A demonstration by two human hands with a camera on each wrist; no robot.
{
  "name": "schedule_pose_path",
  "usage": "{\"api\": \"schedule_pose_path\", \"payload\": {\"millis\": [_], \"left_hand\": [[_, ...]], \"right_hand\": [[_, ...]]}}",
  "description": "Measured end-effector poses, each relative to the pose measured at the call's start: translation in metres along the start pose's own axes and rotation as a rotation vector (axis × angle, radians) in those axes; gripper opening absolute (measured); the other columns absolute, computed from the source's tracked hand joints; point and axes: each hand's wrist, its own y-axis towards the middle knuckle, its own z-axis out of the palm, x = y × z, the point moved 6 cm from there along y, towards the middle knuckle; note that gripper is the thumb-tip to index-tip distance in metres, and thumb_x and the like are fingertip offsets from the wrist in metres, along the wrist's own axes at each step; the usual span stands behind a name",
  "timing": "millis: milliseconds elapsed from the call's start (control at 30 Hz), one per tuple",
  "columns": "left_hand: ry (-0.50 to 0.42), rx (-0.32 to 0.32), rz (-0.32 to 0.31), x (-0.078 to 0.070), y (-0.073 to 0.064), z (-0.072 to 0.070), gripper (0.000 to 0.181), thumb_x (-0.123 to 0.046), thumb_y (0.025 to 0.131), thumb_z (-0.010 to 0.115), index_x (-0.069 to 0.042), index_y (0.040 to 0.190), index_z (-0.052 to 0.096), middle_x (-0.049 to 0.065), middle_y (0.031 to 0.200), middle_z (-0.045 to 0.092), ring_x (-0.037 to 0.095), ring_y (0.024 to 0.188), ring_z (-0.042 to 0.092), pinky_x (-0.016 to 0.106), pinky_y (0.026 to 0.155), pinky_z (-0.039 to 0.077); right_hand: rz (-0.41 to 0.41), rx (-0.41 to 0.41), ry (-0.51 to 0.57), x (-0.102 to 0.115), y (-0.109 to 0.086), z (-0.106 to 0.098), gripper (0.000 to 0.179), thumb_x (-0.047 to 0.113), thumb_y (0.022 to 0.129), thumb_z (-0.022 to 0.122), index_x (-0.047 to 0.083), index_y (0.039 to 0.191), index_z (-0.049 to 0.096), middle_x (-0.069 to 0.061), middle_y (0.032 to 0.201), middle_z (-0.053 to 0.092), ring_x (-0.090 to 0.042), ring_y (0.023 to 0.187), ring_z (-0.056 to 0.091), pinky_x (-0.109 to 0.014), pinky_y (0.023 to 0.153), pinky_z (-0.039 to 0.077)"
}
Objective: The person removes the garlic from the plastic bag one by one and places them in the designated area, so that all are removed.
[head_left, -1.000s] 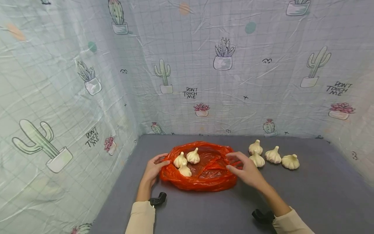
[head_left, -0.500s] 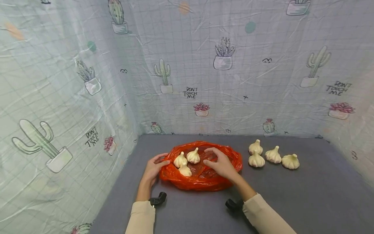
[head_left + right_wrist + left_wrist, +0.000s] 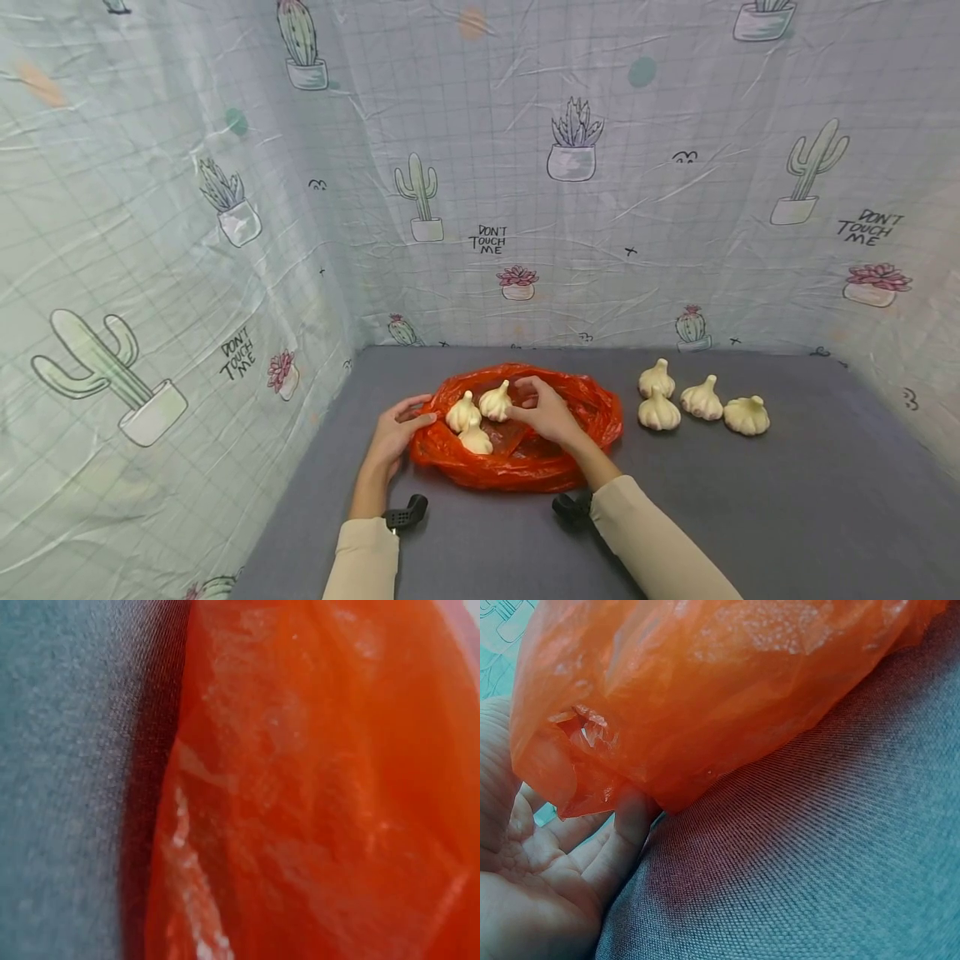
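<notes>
A red plastic bag [image 3: 517, 479] lies with its mouth open upward, and three pale garlic bulbs sit inside at its left. My left hand [image 3: 392, 433] holds the bag's left side, thumb over the rim. In the left wrist view, the fingers [image 3: 619, 851] of that hand curl against the bag's crumpled edge. Inside the bag, my right hand [image 3: 552, 415] is at the right side of the rear garlic bulb [image 3: 495, 402], thumb and fingers spread and apart from each other. Whether they touch it is hard to tell. The right wrist view has only bag film [image 3: 315, 787] and cloth.
Several more garlic bulbs [image 3: 702, 398] stand on the grey tabletop [image 3: 750, 508] to the right of the bag. A cactus-print sheet [image 3: 480, 167] rises behind and along the sides.
My right hand has let go of the bag's right rim and moved left, into the bag beside the rear garlic bulb. The left hand stays in place.
</notes>
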Motion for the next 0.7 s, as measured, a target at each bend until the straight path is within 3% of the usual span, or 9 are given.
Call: {"api": "schedule_pose_path", "payload": {"millis": [267,700], "left_hand": [[-0.004,0.007,0.002,0.001,0.001,0.000,0.045,-0.018,0.088,0.081,-0.013,0.131,0.069,0.016,0.126,0.069,0.019,0.103,0.068,0.031,0.084,0.057],[-0.004,0.005,-0.001,0.001,0.001,0.001,0.044,-0.016,0.088,0.081,-0.014,0.130,0.070,0.014,0.122,0.069,0.018,0.101,0.067,0.031,0.083,0.057]], "right_hand": [[-0.023,0.045,-0.019,0.001,0.010,0.011,0.058,0.027,0.084,0.085,0.008,0.133,0.061,-0.011,0.127,0.066,-0.024,0.103,0.065,-0.040,0.088,0.056],[-0.041,0.104,-0.080,-0.001,0.015,0.021,0.072,0.027,0.084,0.085,0.002,0.144,0.054,-0.016,0.126,0.067,-0.027,0.107,0.066,-0.043,0.089,0.056]]}}
